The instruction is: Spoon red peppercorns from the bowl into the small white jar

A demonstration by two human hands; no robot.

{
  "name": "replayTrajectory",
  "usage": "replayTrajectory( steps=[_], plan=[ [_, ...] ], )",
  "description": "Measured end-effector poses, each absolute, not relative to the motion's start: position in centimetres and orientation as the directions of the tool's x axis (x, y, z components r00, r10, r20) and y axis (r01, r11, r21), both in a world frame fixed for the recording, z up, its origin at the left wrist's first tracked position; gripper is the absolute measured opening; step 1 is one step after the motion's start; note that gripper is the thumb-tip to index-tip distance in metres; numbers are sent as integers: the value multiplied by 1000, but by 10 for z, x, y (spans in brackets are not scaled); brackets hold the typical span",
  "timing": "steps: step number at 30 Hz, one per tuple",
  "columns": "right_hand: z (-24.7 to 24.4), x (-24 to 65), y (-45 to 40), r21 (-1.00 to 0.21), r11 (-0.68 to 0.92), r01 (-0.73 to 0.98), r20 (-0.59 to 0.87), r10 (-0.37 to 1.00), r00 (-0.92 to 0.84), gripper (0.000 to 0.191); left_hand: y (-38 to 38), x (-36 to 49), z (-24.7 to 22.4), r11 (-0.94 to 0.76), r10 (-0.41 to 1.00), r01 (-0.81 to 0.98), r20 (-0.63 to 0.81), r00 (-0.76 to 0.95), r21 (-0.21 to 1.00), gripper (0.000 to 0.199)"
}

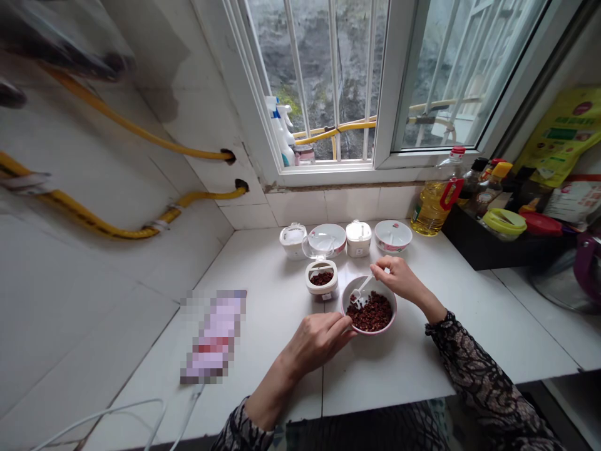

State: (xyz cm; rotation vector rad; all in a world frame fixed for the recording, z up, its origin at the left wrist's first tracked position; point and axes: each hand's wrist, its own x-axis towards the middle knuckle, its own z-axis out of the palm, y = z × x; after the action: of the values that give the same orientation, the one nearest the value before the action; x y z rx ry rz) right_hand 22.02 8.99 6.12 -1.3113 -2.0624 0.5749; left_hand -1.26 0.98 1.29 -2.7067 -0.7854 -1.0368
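A pink-rimmed bowl (pixel 393 318) holds a heap of dark red dried bits (pixel 373 313) that look like Sichuan peppercorns. My left hand (pixel 317 341) grips its left edge, fingers closed on the rim. Pinched in my right hand (pixel 399 275) is a small white spoon (pixel 364 286), its scoop end down in the bowl at the heap's far left. Just beyond my left hand stands a white seasoning jar (pixel 323 292), lid up, with the same dark red bits inside.
Behind stand another jar with white contents (pixel 293 241), a lidded jar (pixel 358 239) and two bowls, one a flowered bowl (pixel 393 236). An oil bottle (pixel 429 203) and a black condiment box (pixel 462 235) are at right. A pixelated object (pixel 216 335) with a white cable lies left.
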Motion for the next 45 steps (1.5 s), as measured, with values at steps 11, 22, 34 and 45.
replayTrajectory(
  steps=[11, 22, 34, 45],
  plan=[
    [52, 212, 101, -939, 134, 318, 92, 985, -144, 50, 10, -12, 13, -852, 415, 521, 667, 619, 47, 21],
    [66, 170, 67, -277, 690, 668, 647, 648, -402, 35, 11, -11, 10, -843, 412, 537, 672, 616, 24, 23],
    [77, 231, 90, -502, 625, 597, 402, 780, -479, 38, 10, -13, 13, -853, 429, 518, 655, 622, 65, 21],
    [77, 236, 86, -441, 574, 690, 282, 819, -500, 31, 10, -14, 12, -852, 435, 519, 644, 629, 68, 18]
  ],
)
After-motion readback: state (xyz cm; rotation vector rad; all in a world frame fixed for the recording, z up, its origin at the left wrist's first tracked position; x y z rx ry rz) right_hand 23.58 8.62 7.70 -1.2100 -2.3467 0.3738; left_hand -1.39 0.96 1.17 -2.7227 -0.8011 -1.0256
